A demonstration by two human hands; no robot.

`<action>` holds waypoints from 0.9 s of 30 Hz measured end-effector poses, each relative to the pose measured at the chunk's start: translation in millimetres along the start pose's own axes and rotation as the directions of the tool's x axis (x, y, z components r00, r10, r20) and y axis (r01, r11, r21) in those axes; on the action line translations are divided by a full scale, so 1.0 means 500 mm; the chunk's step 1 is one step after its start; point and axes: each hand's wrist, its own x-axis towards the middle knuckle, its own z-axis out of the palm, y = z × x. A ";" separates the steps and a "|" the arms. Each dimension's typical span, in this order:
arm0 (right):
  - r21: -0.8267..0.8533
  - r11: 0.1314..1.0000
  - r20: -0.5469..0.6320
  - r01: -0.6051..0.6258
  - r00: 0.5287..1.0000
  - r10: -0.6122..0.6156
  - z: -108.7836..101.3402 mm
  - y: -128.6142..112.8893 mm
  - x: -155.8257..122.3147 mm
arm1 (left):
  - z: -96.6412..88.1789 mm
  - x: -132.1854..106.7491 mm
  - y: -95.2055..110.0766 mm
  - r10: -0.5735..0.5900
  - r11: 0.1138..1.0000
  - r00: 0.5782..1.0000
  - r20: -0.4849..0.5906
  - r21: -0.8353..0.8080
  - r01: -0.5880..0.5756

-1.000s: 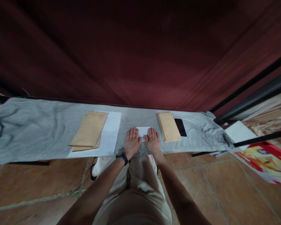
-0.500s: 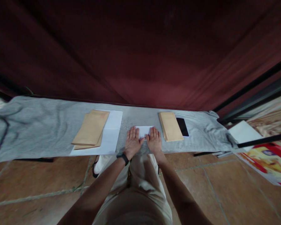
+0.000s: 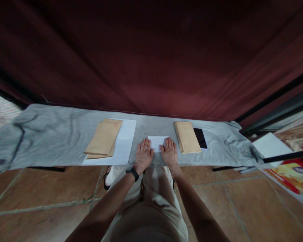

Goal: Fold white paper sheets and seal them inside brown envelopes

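Note:
A small white folded paper point(image 3: 157, 142) lies on the grey cloth-covered table point(image 3: 53, 141) in front of me. My left hand point(image 3: 143, 155) lies flat on the paper's left part, fingers stretched out, a black watch on the wrist. My right hand point(image 3: 170, 154) lies flat on its right part in the same way. Neither hand grips anything. Left of my hands, brown envelopes point(image 3: 104, 138) rest on white sheets point(image 3: 125, 144). To the right is a stack of brown envelopes point(image 3: 187, 136) with a dark phone point(image 3: 200, 137) beside it.
A dark red curtain point(image 3: 151, 60) hangs right behind the table. Terracotta floor tiles point(image 3: 40, 198) lie below. At the right are black bars point(image 3: 280, 90), a white sheet point(image 3: 269, 145) and a red and yellow printed sheet point(image 3: 291, 171).
Both hands stay flat on the white paper, slid slightly toward me. The view has shifted a little to the left.

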 end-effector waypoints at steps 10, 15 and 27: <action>0.117 0.957 0.081 0.266 0.958 -0.276 -0.010 -0.017 -0.016 | -0.019 -0.012 0.002 0.029 0.998 0.999 0.016 -0.049 -0.028; 0.128 0.948 0.089 0.292 0.948 -0.305 -0.008 -0.017 -0.018 | -0.091 -0.011 -0.081 0.014 0.998 0.987 -0.157 -0.065 -0.025; 0.095 0.957 0.047 0.273 0.959 -0.279 0.003 -0.022 -0.025 | -0.183 -0.067 -0.392 -0.667 0.733 0.733 -0.133 0.055 0.678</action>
